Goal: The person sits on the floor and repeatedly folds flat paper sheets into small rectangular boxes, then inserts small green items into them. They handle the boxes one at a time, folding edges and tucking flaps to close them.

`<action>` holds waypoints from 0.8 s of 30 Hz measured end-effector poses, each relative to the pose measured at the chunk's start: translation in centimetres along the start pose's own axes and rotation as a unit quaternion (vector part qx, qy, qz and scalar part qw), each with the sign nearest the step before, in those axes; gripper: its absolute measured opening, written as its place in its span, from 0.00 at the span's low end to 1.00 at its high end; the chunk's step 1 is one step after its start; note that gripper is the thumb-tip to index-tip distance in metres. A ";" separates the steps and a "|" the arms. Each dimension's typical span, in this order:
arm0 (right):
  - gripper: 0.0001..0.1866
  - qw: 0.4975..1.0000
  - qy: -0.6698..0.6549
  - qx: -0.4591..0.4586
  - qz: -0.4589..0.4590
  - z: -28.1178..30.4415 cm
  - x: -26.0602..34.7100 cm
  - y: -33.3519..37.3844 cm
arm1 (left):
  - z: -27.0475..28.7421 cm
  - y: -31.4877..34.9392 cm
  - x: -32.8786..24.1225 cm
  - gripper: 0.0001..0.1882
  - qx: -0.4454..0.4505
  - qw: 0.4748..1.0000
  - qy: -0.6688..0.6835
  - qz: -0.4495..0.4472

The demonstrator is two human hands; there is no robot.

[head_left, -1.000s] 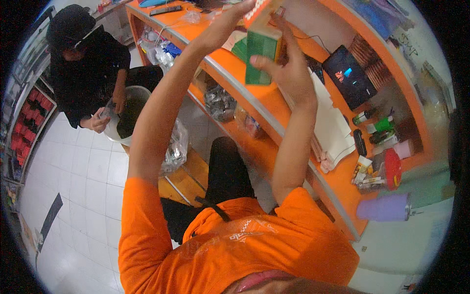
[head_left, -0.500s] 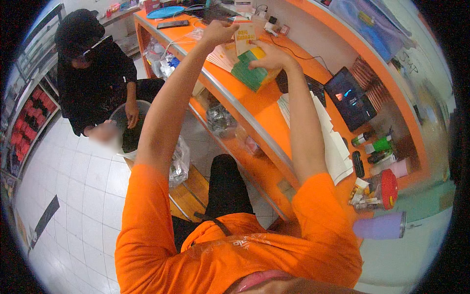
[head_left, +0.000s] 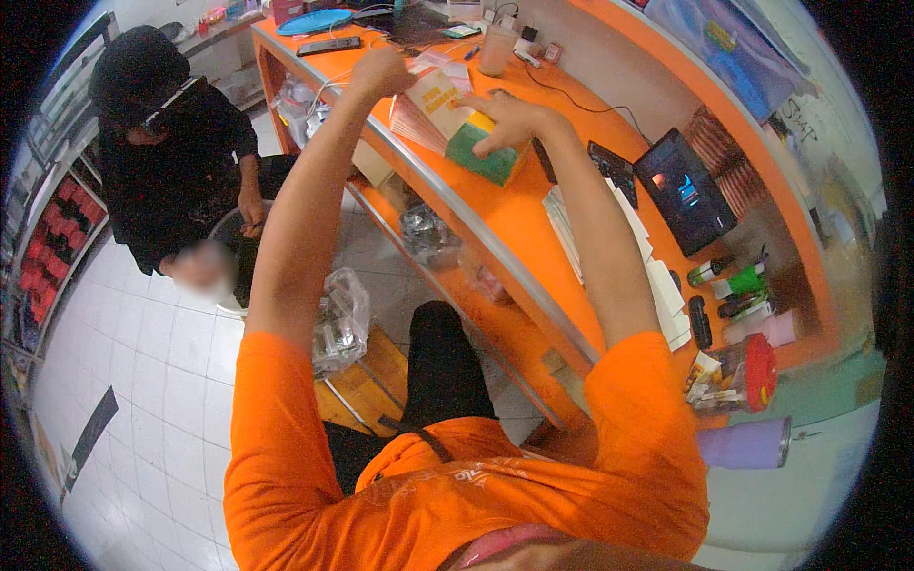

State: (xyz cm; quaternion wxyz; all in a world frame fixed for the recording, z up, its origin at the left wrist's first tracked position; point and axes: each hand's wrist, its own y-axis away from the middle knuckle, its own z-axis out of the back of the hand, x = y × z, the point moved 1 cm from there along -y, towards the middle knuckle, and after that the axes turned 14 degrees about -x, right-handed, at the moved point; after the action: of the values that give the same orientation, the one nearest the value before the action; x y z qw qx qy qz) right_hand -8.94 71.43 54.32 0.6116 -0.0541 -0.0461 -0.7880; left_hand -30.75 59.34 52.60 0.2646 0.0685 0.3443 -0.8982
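My left hand reaches over the orange counter, its fingers closed at the upper edge of a cream sheet with orange print. That sheet lies slanted over a fanned stack of pale papers. Beside it my right hand grips a green and yellow pack. Its thumb rests across the green face and its fingers stretch toward the cream sheet. The exact contact of my left fingertips is small and slightly blurred.
A laptop and white papers stand right of my forearm, with a red-lidded jar and purple tumbler nearer. A clear cup stands behind my hands. At left a person in black sits by a bucket.
My left hand has moved left and slightly down, bringing the cream sheet from upright to slanted over the papers. My right hand stays at the green and yellow pack, its fingers spread wider.
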 end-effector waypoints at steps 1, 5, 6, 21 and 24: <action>0.53 0.999 0.031 0.002 0.010 0.1 0.1 -0.1 | -0.6 0.2 1.2 0.22 -0.009 0.999 -0.017 -0.035; 0.51 0.992 0.112 -0.027 0.042 -1.6 -0.4 -0.6 | -2.6 1.8 0.5 0.15 -0.146 0.977 -0.083 -0.128; 0.51 0.990 0.125 -0.044 0.046 -2.2 -0.8 -0.7 | -2.8 2.1 -0.7 0.13 -0.211 0.955 -0.031 -0.207; 0.60 0.973 0.104 -0.158 -0.131 -4.1 -0.8 0.4 | -6.6 7.0 -4.8 0.12 -0.179 0.942 0.064 -0.277; 0.59 0.981 0.105 -0.159 -0.022 -5.0 -3.3 -2.2 | -4.3 9.1 -5.5 0.14 -0.298 0.908 0.175 -0.238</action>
State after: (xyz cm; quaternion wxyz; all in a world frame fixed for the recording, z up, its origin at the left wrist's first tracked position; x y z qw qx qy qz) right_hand -10.36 74.48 48.87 0.5790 -0.0670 0.1432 -0.7998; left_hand -21.54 58.88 45.74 -0.0133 0.0583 0.6429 -0.7637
